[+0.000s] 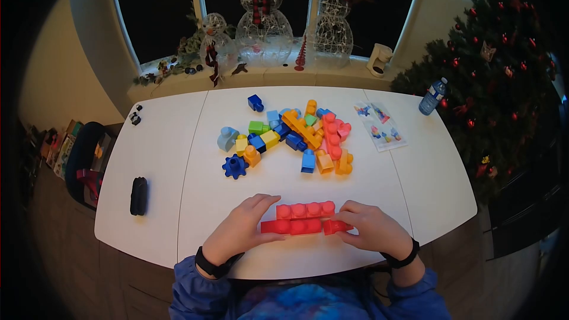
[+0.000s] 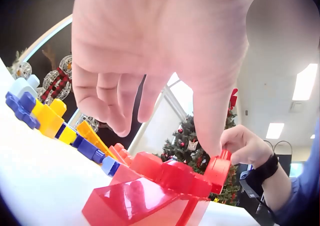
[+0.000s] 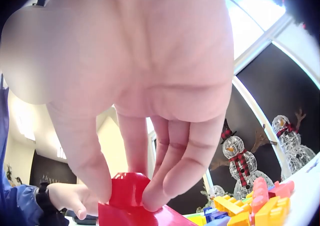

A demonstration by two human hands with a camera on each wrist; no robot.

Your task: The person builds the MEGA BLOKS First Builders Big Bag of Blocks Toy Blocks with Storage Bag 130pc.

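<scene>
Two red rows of toy building blocks lie side by side near the front edge of the table. Behind is a long red block [image 1: 305, 211] with a line of round studs; in front is a red row [image 1: 290, 227] with a sloped left end. My right hand [image 1: 374, 225] pinches a small red sloped block [image 1: 336, 227] by its stud, between thumb and fingers, at the right end of the front row. At the left end my left hand [image 1: 242, 225] stays spread around the rows, thumb in front and fingers behind. In the left wrist view its fingers hang above the sloped end.
Farther back lies a loose pile of coloured blocks, with a blue gear-shaped piece [image 1: 235, 166] at its left. A picture sheet [image 1: 381, 125] and a water bottle [image 1: 433, 96] are at the right. A black case [image 1: 138, 196] lies at the left.
</scene>
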